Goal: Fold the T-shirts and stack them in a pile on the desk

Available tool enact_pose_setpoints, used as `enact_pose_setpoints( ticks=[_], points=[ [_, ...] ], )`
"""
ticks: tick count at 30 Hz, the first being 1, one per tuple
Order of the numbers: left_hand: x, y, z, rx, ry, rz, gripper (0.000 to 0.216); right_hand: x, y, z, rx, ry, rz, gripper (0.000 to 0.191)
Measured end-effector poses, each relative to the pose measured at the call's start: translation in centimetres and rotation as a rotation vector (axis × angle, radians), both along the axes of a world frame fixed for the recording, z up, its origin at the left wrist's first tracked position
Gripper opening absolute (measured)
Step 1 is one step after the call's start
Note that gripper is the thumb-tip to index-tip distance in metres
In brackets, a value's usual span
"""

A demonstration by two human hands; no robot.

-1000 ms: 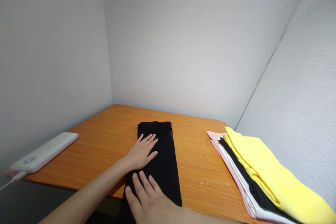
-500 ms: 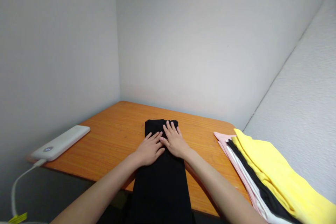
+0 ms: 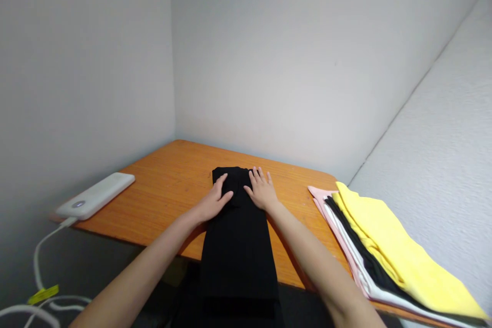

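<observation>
A long black folded garment (image 3: 238, 236) lies across the orange wooden table (image 3: 169, 189) and hangs over its near edge. My left hand (image 3: 213, 201) rests flat on the garment's far left part, fingers spread, thumb pointing inward. My right hand (image 3: 262, 190) lies flat on the far right part, fingers stretched toward the wall. Both hands press on the cloth side by side and neither grips it.
A stack of folded clothes (image 3: 384, 246), yellow on top with black, white and pink below, sits at the table's right. A white power bank (image 3: 96, 196) with a cable (image 3: 42, 261) lies at the left edge. Walls close off the far and left sides.
My right hand slid from the near end of the garment up to the far end beside my left. Both hands then moved a little farther toward the wall and apart.
</observation>
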State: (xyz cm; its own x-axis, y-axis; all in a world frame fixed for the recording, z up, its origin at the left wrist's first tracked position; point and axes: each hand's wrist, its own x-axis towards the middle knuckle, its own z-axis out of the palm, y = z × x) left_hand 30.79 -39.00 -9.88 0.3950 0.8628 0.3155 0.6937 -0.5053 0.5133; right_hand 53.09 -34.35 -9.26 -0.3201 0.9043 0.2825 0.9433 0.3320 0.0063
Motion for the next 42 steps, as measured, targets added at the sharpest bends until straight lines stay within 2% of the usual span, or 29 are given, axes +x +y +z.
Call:
enact_pose_setpoints(
  ticks=[3,8,11,15,18,21,23,24,26,27,32,35,38,40,42],
  points=[
    [-2.5,-1.7,-0.1,0.022,-0.105,0.046,0.064,-0.4,-3.0,1.0,0.087,0.022,0.105,0.059],
    [-3.5,-4.2,-0.6,0.072,-0.071,0.011,0.050,-1.1,-7.2,0.9,-0.102,0.052,0.337,0.051],
    [-3.2,-4.1,-1.0,0.061,-0.073,0.024,0.047,-1.3,-7.8,0.4,-0.200,0.052,0.349,0.051],
    [-3.3,-4.1,-1.2,0.040,-0.057,0.001,0.049,-1.3,-7.6,0.3,-0.231,0.066,0.340,0.051],
    [-3.9,-5.5,-0.1,0.062,-0.010,-0.044,0.044,-0.4,-8.7,1.2,-0.209,0.110,0.340,0.054],
    [-4.8,-7.8,1.4,0.064,0.136,-0.179,0.045,1.5,-11.6,2.7,-0.264,0.192,0.378,0.062],
    [-5.5,-9.3,1.9,0.021,0.265,-0.297,0.057,3.2,-14.3,3.5,-0.371,0.192,0.435,0.080],
    [-5.8,-10.0,1.9,0.003,0.325,-0.348,0.072,4.0,-15.7,3.8,-0.414,0.173,0.460,0.093],
    [-6.1,-10.9,1.2,0.016,0.424,-0.401,0.104,5.4,-18.2,3.9,-0.442,0.117,0.489,0.115],
    [-6.1,-11.2,0.6,0.058,0.461,-0.400,0.111,5.8,-19.2,3.8,-0.431,0.085,0.490,0.119],
    [-5.7,-11.6,-2.3,0.462,0.513,-0.319,0.080,6.4,-22.0,1.7,-0.256,-0.043,0.414,0.095],
    [-5.6,-13.2,-2.6,0.575,0.449,-0.335,0.072,6.2,-23.0,0.5,-0.146,0.029,0.455,0.074],
    [-5.3,-15.5,-1.4,0.440,0.262,-0.340,0.058,5.8,-23.7,0.2,-0.122,0.308,0.486,0.040],
    [-4.7,-16.3,0.0,0.230,0.078,-0.297,0.035,5.3,-23.5,0.2,-0.141,0.549,0.370,0.022],
    [-3.7,-15.9,1.4,0.015,-0.085,-0.167,0.023,4.4,-22.5,0.1,-0.154,0.728,0.141,0.034]
  ],
)
